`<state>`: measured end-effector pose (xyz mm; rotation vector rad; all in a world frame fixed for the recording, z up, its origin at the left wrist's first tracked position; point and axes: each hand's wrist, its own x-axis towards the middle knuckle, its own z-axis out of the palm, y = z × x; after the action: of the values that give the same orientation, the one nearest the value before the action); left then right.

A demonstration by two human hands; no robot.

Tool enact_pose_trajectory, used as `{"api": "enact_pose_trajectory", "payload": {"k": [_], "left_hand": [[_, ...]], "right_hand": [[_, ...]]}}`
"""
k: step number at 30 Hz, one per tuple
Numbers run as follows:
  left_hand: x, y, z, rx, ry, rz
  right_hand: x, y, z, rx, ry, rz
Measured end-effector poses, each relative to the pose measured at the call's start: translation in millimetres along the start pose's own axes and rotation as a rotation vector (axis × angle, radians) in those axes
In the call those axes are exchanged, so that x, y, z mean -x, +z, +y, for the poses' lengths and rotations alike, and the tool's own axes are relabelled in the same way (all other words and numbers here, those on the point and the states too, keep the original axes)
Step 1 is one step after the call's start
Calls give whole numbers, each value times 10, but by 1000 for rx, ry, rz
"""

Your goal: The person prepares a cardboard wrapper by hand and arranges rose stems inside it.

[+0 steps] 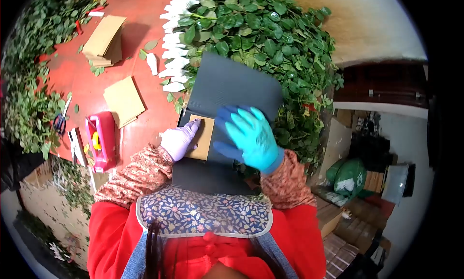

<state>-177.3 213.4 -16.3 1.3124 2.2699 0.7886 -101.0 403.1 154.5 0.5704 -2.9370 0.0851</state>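
Note:
A black ribbed sheet [232,80] lies in front of me, its far part reaching over leafy stems. On it sits a small brown cardboard piece [203,139]. My left hand [180,139], in a lavender glove, rests on the cardboard's left side with fingers stretched forward and thumb apart, holding it down. My right hand [253,136] wears a teal glove with a dark blue palm side. Its fingers are spread over the right part of the black sheet, just right of the cardboard, and grip nothing; whether it touches the sheet I cannot tell.
Leafy stems [270,32] with white-wrapped ends [175,51] lie beyond the sheet. On the red table [140,47] are cardboard stacks [104,42], loose cardboard pieces [124,101], a pink tape dispenser [102,141], scissors [62,117] and a stapler-like tool [76,146]. More foliage [29,95] lines the left.

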Motion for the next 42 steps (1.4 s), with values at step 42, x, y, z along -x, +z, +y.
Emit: {"api": "enact_pose_trajectory", "payload": {"k": [42], "left_hand": [[152,-85,224,-140,-37,-94]], "right_hand": [[-627,627,1694,251,177,279]]}}
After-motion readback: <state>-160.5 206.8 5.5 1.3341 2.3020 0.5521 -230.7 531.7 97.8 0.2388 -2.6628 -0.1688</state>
